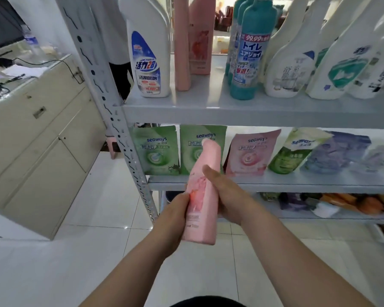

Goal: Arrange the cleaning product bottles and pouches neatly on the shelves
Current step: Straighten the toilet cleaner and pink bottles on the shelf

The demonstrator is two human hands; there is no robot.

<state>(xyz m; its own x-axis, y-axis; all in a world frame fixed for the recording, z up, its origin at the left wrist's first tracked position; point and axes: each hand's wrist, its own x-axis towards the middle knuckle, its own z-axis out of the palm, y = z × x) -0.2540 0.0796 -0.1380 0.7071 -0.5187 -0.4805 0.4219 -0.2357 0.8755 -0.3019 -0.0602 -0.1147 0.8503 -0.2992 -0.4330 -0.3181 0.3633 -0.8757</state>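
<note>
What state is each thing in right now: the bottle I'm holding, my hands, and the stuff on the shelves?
Held pink bottle: capped, nearly upright, off the shelves.
Left hand: grips its lower body.
Right hand: grips its middle.
White toilet cleaner bottle: upright, upper shelf.
Shelved pink bottles: upright, upper shelf.
Teal bottles: upright, capped.
Green pouches: standing, middle shelf.
Pink pouch: standing.
Green-and-white pouch: tilted.

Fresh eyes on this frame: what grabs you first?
The pink bottle at centre frame, gripped by the left hand and right hand in front of the shelving. Behind it, a row of seaways pouches stands on the middle shelf. Above, two matching pink bottles stand between a white bottle with a blue label and teal bottles.
</note>
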